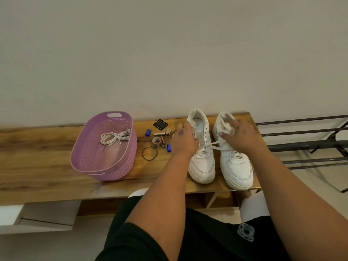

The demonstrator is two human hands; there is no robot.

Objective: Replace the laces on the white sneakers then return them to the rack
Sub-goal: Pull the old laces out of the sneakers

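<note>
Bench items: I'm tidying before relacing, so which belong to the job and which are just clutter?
Job: left sneaker, right sneaker, spare laces in the pink basket, metal rack.

Clutter: blue caps, batteries, tape roll, wire ring, black square.

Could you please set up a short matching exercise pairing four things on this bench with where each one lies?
Things:
1. coiled laces
2. metal bangle
3. left hand
4. right hand

Places:
A. on the right-side sneaker
B. inside the pink basket
C. on the left-side sneaker
D. bare on the wooden bench, between basket and shoes

Pairs: 1-B, 2-D, 3-C, 4-A
</note>
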